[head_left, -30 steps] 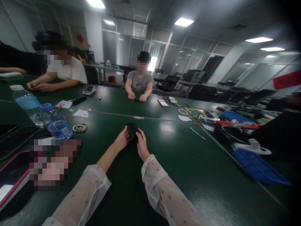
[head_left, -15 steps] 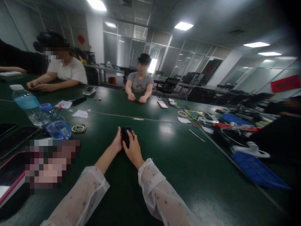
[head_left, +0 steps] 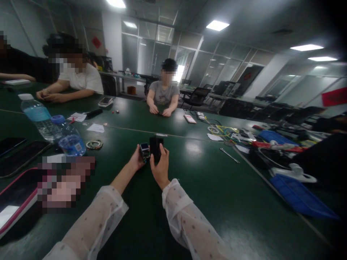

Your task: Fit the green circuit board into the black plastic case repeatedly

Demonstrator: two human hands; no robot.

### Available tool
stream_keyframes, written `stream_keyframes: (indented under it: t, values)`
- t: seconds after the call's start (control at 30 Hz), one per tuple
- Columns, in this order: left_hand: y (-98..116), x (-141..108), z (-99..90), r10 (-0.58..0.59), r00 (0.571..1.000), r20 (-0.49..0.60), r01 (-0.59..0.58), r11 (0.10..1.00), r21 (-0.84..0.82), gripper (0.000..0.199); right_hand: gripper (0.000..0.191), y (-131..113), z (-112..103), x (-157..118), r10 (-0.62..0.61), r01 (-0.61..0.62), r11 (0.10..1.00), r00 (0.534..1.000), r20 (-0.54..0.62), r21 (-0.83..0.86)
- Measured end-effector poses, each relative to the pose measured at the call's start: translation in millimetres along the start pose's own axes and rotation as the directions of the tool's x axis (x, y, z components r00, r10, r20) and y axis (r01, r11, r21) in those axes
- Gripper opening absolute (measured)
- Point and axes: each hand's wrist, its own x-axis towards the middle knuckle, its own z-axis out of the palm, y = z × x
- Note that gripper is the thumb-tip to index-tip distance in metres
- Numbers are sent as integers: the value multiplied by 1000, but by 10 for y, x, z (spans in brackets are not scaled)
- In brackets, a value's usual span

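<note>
1. Nearest are sheer, dotted white sleeves (head_left: 90,216), crinkled and loose, above a smooth dark green table (head_left: 143,224) with a soft sheen.
2. The left hand (head_left: 136,159) grasps a small boxy device (head_left: 144,150) by its side. Its upper face carries a rectangular screen with a pale rim; finer parts below are too blurred to tell.
3. The right hand (head_left: 161,168) grips a matt black casing (head_left: 155,148), flat-faced and oblong, held nearly upright beside the device. Half a second ago the hands were together around 1 dark block; now 2 pieces show side by side. The casing seems to have come off, leaving the device's inner side exposed. Whether the pieces still touch, I cannot tell.
4. To the left stand 2 clear, ribbed plastic bottles, 1 with a blue cap (head_left: 58,119) and 1 with a white cap (head_left: 25,96), near a beaded ring (head_left: 89,145).
5. To the right lie a slim metal wrench (head_left: 230,155), a ridged blue plastic tray (head_left: 300,195) and tangled thin cables (head_left: 221,130).
6. Across the table, a person in a grey shirt (head_left: 164,93) sits with both hands close together.
</note>
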Motion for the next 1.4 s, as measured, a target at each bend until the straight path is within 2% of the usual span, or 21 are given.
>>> stream_keyframes:
  t: [0.07, 0.17, 0.3, 0.47, 0.77, 1.0, 1.4]
  values:
    - [20, 5, 9, 24, 998, 50, -22, 999, -40, 56, 56, 81, -56, 59, -19, 18, 1000, 997, -76, -9]
    - [46, -6, 16, 25, 991, 131, -15, 997, -81, 56, 51, 226, -99, 116, 16, -21, 999, 993, -115, -42]
    - [77, -33, 10, -10, 987, 160, 23, 997, -77, 55, 47, 360, -63, 115, 122, -130, 987, 989, -87, -91]
    - [99, -31, -1, -29, 981, 191, 43, 996, -72, 56, 46, 407, -7, 91, 167, -169, 977, 986, -28, -131]
    - [111, -14, 0, -39, 987, 156, 47, 998, -48, 55, 47, 409, -3, 84, 177, -170, 966, 984, 20, -194]
    - [114, -16, -10, -39, 984, 172, 49, 997, -51, 56, 47, 410, -1, 74, 180, -164, 958, 982, 49, -236]
    - [122, -2, -21, -59, 985, 161, 70, 995, -67, 54, 46, 410, -3, 59, 145, -128, 960, 988, 51, -248]
